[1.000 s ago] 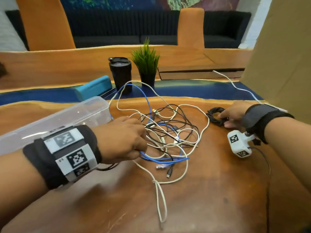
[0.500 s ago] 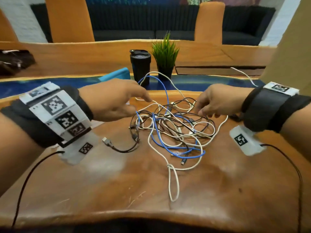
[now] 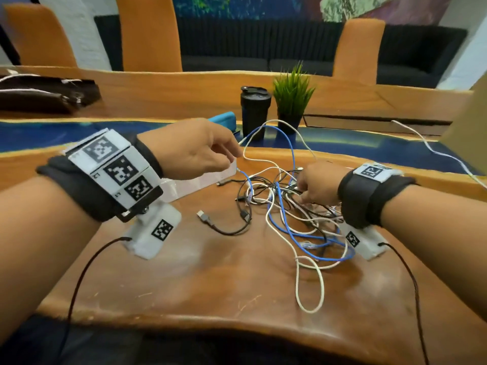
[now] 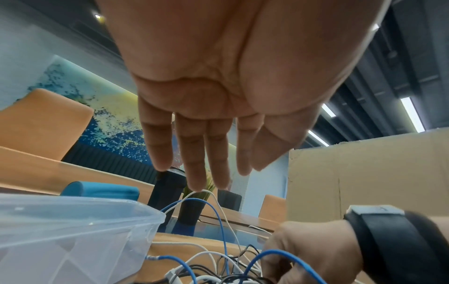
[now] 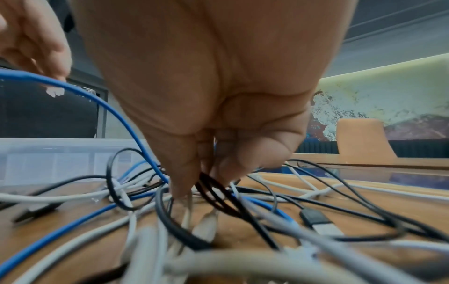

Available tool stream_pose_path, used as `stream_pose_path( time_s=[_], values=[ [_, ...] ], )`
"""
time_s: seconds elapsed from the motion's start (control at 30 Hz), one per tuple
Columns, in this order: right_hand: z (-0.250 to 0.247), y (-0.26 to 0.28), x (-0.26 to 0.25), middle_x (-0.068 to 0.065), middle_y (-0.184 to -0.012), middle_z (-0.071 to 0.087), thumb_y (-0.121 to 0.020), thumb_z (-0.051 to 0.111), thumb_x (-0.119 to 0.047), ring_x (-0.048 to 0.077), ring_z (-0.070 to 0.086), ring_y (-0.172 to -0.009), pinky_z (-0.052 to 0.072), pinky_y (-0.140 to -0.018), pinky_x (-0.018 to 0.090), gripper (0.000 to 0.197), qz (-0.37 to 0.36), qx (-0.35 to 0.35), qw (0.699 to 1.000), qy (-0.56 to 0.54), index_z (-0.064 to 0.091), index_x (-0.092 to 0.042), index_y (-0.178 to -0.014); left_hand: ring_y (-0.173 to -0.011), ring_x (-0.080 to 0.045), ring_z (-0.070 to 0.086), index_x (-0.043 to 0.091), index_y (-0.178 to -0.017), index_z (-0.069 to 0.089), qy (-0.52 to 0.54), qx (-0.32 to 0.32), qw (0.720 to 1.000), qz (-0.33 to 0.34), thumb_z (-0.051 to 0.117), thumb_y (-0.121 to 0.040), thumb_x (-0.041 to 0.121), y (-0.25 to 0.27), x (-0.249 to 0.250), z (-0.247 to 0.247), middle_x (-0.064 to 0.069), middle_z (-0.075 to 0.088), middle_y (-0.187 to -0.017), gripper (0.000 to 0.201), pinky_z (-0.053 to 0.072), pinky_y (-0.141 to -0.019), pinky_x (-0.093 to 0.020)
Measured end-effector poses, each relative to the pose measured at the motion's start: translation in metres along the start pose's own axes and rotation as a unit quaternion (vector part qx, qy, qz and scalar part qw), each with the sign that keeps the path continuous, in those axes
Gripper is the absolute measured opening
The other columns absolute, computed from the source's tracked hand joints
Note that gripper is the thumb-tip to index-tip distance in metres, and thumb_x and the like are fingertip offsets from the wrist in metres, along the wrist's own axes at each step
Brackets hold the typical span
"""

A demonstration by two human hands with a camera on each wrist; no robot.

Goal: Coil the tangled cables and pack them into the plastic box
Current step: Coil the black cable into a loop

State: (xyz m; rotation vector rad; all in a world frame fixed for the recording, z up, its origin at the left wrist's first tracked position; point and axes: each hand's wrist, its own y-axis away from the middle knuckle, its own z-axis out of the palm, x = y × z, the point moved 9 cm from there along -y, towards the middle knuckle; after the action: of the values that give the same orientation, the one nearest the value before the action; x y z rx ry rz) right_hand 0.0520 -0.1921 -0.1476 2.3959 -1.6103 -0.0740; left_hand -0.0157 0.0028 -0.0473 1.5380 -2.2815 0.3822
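Wooden table (image 3: 210,280): cable tangle (image 3: 284,206), plastic box (image 3: 195,184), tumbler (image 3: 255,111), plant (image 3: 292,98), possibly bag (image 3: 44,94).

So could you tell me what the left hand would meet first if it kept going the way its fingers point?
Most likely the raised white cable looping just past the left hand; the fingers are straight and seem nearly on it. The black tumbler stands further along that line, though depth is hard to judge.

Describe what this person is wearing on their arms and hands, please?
Both hands are bare. The left wrist wears a wide black fabric band topped with white plates printed with black square codes. Under it hangs a small white camera block bearing another code, trailing a thin black wire. The right wrist has a matching black band, one coded plate, and its own coded white block with a wire.
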Motion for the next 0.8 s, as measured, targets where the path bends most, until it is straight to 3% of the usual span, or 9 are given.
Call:
stream_pose_path(
  time_s=[0.1, 0.17, 0.37, 0.47, 0.6, 0.7, 0.8],
  values=[
    [-0.014, 0.001, 0.010, 0.000, -0.094, 0.068, -0.089, 0.067, -0.035, 0.018, 0.058, -0.086, 0.043, -0.071, 0.028, 0.020, 0.016, 0.037, 0.998, -0.043, 0.074, -0.020, -0.101, -0.096, 0.000, 0.066, 0.034, -0.108, 0.069, 0.019, 0.017, 1.000, -0.008, 0.061, -0.090, 0.020, 0.003, -0.008, -0.002, 0.016, 0.071, -0.101, 0.024, 0.054, -0.091, -0.033],
    [-0.033, 0.007, 0.020, -0.005, -0.087, 0.066, -0.086, 0.072, -0.029, 0.017, 0.056, -0.082, 0.041, -0.070, 0.026, 0.016, 0.022, 0.086, 0.993, -0.081, 0.075, -0.021, -0.100, -0.095, 0.000, 0.066, 0.034, -0.108, 0.069, 0.032, 0.016, 0.999, -0.017, 0.061, -0.090, 0.019, 0.005, -0.015, 0.002, 0.017, 0.072, -0.100, 0.024, 0.054, -0.091, -0.031],
    [-0.058, 0.024, 0.049, -0.002, -0.065, 0.065, -0.082, 0.078, -0.022, 0.010, 0.054, -0.056, 0.043, -0.050, 0.023, 0.004, 0.042, 0.122, 0.956, -0.264, 0.076, -0.019, -0.082, -0.093, -0.003, 0.064, 0.034, -0.103, 0.070, 0.046, 0.012, 0.998, -0.035, 0.063, -0.089, 0.022, 0.000, -0.023, 0.014, 0.014, 0.071, -0.100, 0.020, 0.052, -0.089, -0.029],
    [-0.054, 0.027, 0.050, 0.000, -0.064, 0.064, -0.082, 0.078, -0.021, 0.012, 0.054, -0.058, 0.044, -0.049, 0.025, 0.005, 0.047, 0.109, 0.949, -0.292, 0.075, -0.017, -0.081, -0.092, -0.003, 0.065, 0.035, -0.101, 0.070, 0.047, 0.008, 0.998, -0.031, 0.063, -0.089, 0.022, -0.004, -0.020, 0.017, 0.013, 0.071, -0.099, 0.019, 0.053, -0.089, -0.030],
    [-0.059, 0.030, 0.051, 0.007, -0.072, 0.067, -0.085, 0.075, -0.019, 0.017, 0.056, -0.064, 0.046, -0.053, 0.030, 0.004, 0.042, 0.138, 0.917, -0.372, 0.074, -0.015, -0.082, -0.089, -0.005, 0.068, 0.035, -0.099, 0.070, 0.050, 0.016, 0.998, -0.046, 0.062, -0.087, 0.022, -0.006, -0.022, 0.011, 0.011, 0.073, -0.093, 0.020, 0.055, -0.085, -0.031],
    [-0.052, 0.030, 0.036, 0.007, -0.080, 0.071, -0.084, 0.075, -0.030, 0.018, 0.062, -0.071, 0.053, -0.057, 0.032, 0.009, 0.018, 0.086, 0.936, -0.341, 0.075, -0.022, -0.087, -0.077, -0.005, 0.065, 0.032, -0.093, 0.072, -0.006, -0.007, 0.998, -0.058, 0.063, -0.087, 0.023, -0.006, -0.020, 0.020, 0.010, 0.071, -0.079, 0.014, 0.050, -0.071, -0.024],
    [-0.051, 0.031, 0.016, 0.000, -0.086, 0.072, -0.082, 0.072, -0.045, 0.016, 0.066, -0.079, 0.059, -0.073, 0.040, 0.018, -0.012, 0.079, 0.963, -0.258, 0.075, -0.029, -0.091, -0.075, -0.010, 0.060, 0.025, -0.092, 0.073, -0.116, -0.112, 0.985, -0.052, 0.063, -0.087, 0.031, -0.006, -0.016, 0.064, 0.008, 0.069, -0.081, 0.013, 0.047, -0.067, -0.027]
  ],
)
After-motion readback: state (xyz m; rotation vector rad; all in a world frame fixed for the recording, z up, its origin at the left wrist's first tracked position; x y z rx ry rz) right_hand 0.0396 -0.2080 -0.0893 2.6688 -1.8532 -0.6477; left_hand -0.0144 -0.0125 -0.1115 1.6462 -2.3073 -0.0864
